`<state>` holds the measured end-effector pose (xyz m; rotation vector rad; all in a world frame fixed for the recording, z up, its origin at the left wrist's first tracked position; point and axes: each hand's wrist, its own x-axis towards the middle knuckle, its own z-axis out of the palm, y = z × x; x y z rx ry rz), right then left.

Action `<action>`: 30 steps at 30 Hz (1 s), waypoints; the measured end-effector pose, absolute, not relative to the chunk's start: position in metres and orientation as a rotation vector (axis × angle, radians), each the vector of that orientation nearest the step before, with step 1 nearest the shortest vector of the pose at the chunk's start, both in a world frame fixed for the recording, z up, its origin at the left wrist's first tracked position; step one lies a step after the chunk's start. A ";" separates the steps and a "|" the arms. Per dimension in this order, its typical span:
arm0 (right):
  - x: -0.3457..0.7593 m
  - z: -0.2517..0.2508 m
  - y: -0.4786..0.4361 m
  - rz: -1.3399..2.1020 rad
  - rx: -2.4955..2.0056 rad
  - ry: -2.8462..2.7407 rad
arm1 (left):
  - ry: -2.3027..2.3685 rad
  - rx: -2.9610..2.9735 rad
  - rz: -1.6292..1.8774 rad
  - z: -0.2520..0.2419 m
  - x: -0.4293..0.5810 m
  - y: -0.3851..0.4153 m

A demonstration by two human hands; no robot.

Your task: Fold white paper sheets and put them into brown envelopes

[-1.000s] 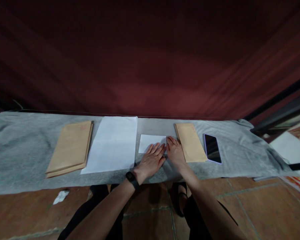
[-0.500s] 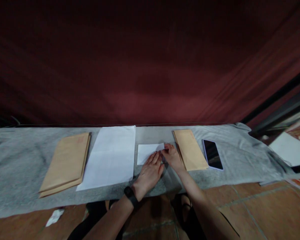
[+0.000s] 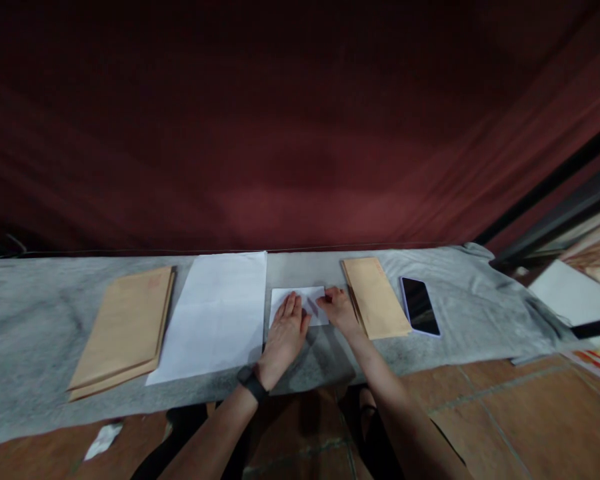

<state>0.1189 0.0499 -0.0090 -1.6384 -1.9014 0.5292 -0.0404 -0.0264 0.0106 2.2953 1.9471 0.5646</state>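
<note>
A small white piece of paper (image 3: 310,308), apparently folded, lies flat on the grey cloth in front of me. My left hand (image 3: 286,333), with a dark watch on its wrist, rests on the paper's left part, fingers stretched out. At the paper's right edge, my right hand (image 3: 339,310) pinches the edge between thumb and fingers. Left of the paper is a stack of large white sheets (image 3: 215,313). Just right of my right hand lies a small pile of brown envelopes (image 3: 377,300).
Larger brown envelopes (image 3: 123,327) are stacked at the left on the grey cloth (image 3: 480,307). A phone (image 3: 421,307) with a dark screen lies right of the small envelopes. Behind hangs a dark red curtain (image 3: 300,167). A crumpled white scrap (image 3: 103,441) is on the tiled floor.
My left hand has slid left across the small paper, away from my right hand, uncovering its middle. My right hand stays at the right edge. The view has shifted slightly.
</note>
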 end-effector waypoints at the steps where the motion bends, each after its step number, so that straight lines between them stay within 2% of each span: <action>1: 0.118 -0.011 0.052 0.563 -1.626 -1.863 | 1.948 2.294 0.556 0.010 -0.041 -0.026; 7: 0.110 -0.012 0.053 0.785 -1.501 -1.697 | 1.964 2.290 0.642 0.012 -0.038 -0.027; 12: 0.115 0.011 0.055 1.179 -1.165 -1.539 | 2.101 2.261 0.887 0.038 -0.049 -0.020; 16: 0.127 0.027 0.057 1.139 -1.110 -1.423 | 2.276 2.233 0.987 0.064 -0.067 -0.018; 21: 0.133 0.027 0.050 1.151 -1.036 -1.437 | 2.061 2.518 0.751 0.062 -0.085 -0.026; 30: 0.164 0.026 0.037 1.155 -1.096 -1.888 | 1.693 2.674 0.400 0.053 -0.077 -0.043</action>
